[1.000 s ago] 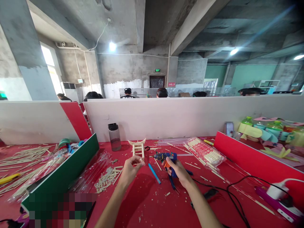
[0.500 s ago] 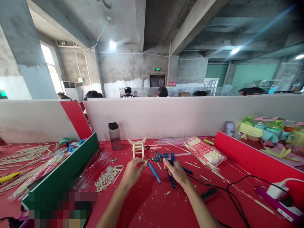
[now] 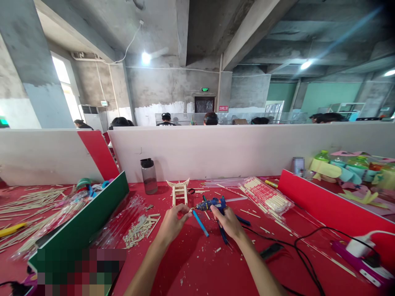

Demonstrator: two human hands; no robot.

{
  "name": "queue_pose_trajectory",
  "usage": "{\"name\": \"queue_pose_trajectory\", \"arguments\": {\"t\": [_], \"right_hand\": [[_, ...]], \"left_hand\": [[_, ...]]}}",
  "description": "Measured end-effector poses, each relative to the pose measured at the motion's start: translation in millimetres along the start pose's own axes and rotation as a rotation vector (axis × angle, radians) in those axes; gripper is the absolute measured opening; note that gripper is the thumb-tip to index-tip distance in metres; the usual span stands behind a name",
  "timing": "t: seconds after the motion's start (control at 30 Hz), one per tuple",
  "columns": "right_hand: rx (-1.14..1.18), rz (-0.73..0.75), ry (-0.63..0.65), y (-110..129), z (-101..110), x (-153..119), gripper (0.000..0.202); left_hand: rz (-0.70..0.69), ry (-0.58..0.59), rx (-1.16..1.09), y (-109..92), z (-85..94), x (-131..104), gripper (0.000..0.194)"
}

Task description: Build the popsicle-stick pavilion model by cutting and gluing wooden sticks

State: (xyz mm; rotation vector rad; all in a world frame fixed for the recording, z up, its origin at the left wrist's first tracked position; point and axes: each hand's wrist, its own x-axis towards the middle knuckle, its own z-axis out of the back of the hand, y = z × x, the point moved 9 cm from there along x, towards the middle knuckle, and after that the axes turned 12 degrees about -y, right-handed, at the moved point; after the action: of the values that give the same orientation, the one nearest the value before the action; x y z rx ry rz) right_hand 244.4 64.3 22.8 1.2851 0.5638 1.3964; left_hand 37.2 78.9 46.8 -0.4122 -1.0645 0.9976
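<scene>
Left hand [image 3: 175, 220] grip: pinching small stick piece [image 3: 191, 211].
Right hand [image 3: 226, 220] grip: wrapped around glue gun [image 3: 212, 204], nozzle toward 9 o'clock.
Stick frame [image 3: 180, 193]: on counter [image 3: 197, 263], 12 o'clock.

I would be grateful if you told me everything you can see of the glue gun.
The glue gun has a blue body, with its narrow nozzle pointing left toward the fingers of the left hand. The right hand grips it above the red tabletop. A pale, translucent stick appears at its rear end. Its surface looks like plastic; the fingers hide much of the handle.
</scene>
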Motion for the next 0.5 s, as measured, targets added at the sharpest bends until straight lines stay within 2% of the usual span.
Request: {"name": "queue_pose_trajectory", "arguments": {"t": [0.5], "right_hand": [[-0.037, 0.010, -0.013, 2.1, 2.2, 0.2, 0.050]], "left_hand": [[-0.027, -0.027, 0.009, -0.2, 2.0, 0.9, 0.016]]}}
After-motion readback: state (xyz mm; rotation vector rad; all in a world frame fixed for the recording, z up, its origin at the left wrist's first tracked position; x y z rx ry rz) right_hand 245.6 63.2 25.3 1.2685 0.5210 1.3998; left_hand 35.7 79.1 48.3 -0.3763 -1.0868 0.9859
